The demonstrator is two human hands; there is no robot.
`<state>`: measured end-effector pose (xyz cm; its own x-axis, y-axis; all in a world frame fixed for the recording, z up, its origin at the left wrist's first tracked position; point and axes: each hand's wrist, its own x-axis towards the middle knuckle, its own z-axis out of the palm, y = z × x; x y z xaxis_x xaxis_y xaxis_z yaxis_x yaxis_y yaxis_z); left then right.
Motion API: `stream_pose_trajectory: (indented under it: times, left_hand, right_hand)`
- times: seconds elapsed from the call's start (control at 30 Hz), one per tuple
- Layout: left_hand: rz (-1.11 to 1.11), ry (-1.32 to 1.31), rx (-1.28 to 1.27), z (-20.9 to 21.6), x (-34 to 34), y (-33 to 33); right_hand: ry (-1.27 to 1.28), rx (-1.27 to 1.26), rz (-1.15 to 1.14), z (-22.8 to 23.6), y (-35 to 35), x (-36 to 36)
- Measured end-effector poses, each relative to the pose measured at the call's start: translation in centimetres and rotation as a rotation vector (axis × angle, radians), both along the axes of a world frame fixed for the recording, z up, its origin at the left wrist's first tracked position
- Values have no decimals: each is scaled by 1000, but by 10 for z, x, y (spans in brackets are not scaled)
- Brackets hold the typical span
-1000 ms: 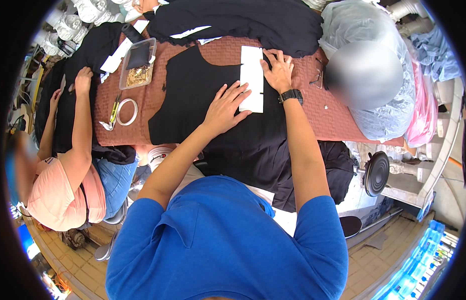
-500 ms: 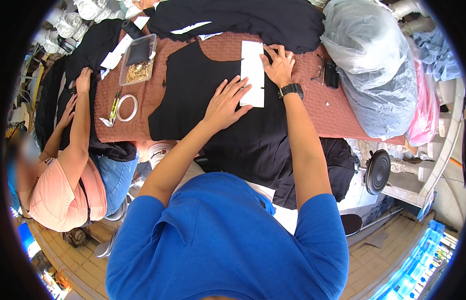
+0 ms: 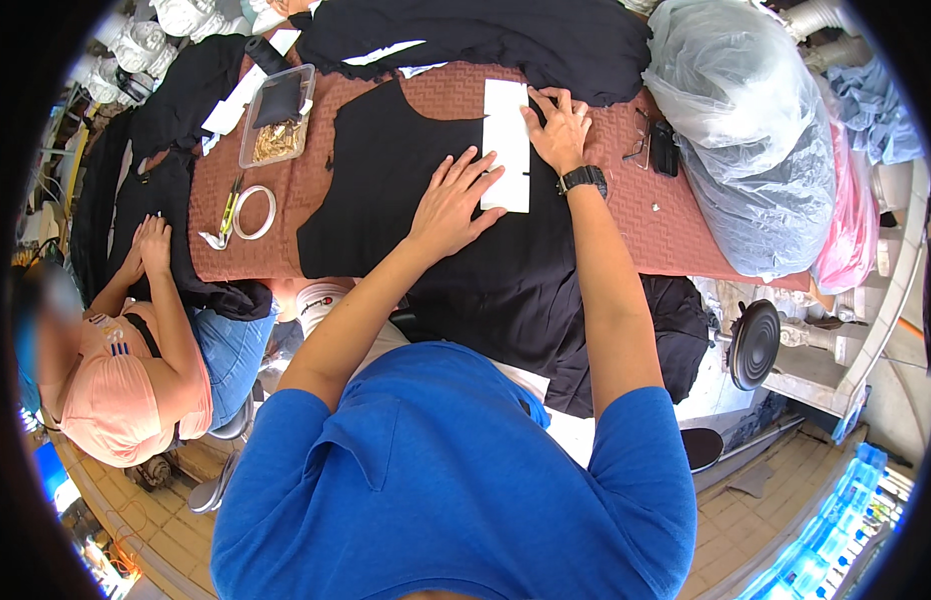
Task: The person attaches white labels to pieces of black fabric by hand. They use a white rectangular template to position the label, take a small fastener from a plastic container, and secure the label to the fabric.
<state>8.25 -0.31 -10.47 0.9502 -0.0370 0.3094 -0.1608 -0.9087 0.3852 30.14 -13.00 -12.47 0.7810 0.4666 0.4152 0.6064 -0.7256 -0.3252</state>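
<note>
A white notched card template (image 3: pixel 506 135) lies upright on a flat piece of black cloth (image 3: pixel 396 180), near the cloth's right side. My left hand (image 3: pixel 454 205) rests on the cloth with fingers spread, its fingertips overlapping the template's left edge. Beside the template's upper right edge, my right hand (image 3: pixel 558 132) lies with its fingers apart and bent, pressing on the cloth and the card's border. A dark watch (image 3: pixel 583 181) is on my right wrist. The cloth drapes over the table's near edge toward me.
Left of the cloth, a clear plastic box (image 3: pixel 277 140) holds brass-coloured pieces, near a white ring (image 3: pixel 254 213) and yellow thread snips (image 3: pixel 229 212). Eyeglasses (image 3: pixel 639 140) and large plastic bags (image 3: pixel 746 140) lie right. A co-worker (image 3: pixel 136 370) sits at the left with black fabric.
My hands and the template stay almost still. The co-worker's raised arm has come down toward the near side, and both their hands are now close together on the black fabric.
</note>
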Motion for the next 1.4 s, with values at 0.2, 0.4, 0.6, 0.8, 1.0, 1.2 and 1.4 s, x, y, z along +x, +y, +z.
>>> stream_pose_trajectory:
  times: [0.2, 0.4, 0.6, 0.8, 1.0, 1.2, 1.4]
  left_hand:
    - [5, -4, -7, 0, 0, 0]
    - [5, 5, -16, -1, 0, 0]
    - [2, -3, -16, -1, 0, 1]
    - [-1, -13, -14, -1, -1, 1]
    - [-4, -23, -13, -4, 0, 2]
    - [-7, -20, -12, -2, -1, 2]
    - [-1, -20, -2, -2, -1, 1]
  right_hand:
    - [6, 5, 1, 0, 1, 1]
    - [10, 3, -3, 0, 0, -1]
    - [36, 7, -1, 1, 0, 0]
    - [54, 20, 3, 0, -1, 0]
    - [76, 39, 5, 1, 0, 2]
    - [92, 33, -2, 0, -1, 3]
    - [103, 18, -4, -1, -1, 5]
